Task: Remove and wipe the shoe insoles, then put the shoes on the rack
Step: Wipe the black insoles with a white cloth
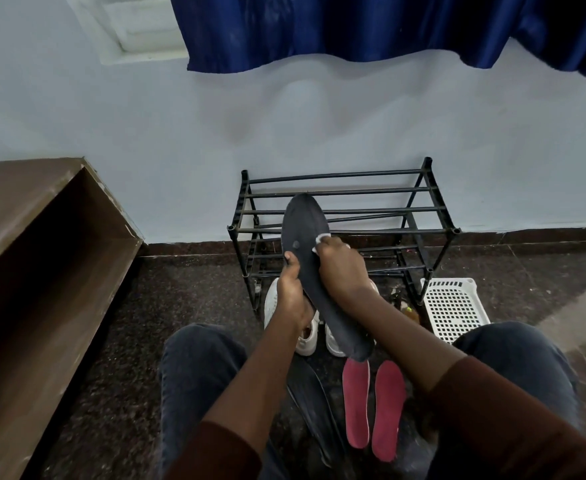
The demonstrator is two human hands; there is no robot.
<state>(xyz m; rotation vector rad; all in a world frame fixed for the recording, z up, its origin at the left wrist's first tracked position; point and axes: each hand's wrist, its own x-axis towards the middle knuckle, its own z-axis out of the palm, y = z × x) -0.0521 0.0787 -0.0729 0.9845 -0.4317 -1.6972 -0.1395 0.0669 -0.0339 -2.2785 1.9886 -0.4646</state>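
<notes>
Dark insole (305, 233) between both hands; left hand (293, 292) gripping its edge; right hand (342, 268) pinching white cloth (322, 238) against it

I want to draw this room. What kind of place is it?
Probably a room in a home, maybe near the entrance. A black shoe rack stands against the wall, white shoes sit on a speckled stone floor, and a blue curtain hangs above.

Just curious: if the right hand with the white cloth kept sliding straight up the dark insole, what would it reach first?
Probably only more of the dark insole, up to its toe end. Beyond that lie the black shoe rack's bars, though depth is unclear. The right hand pinches the white cloth.
</notes>
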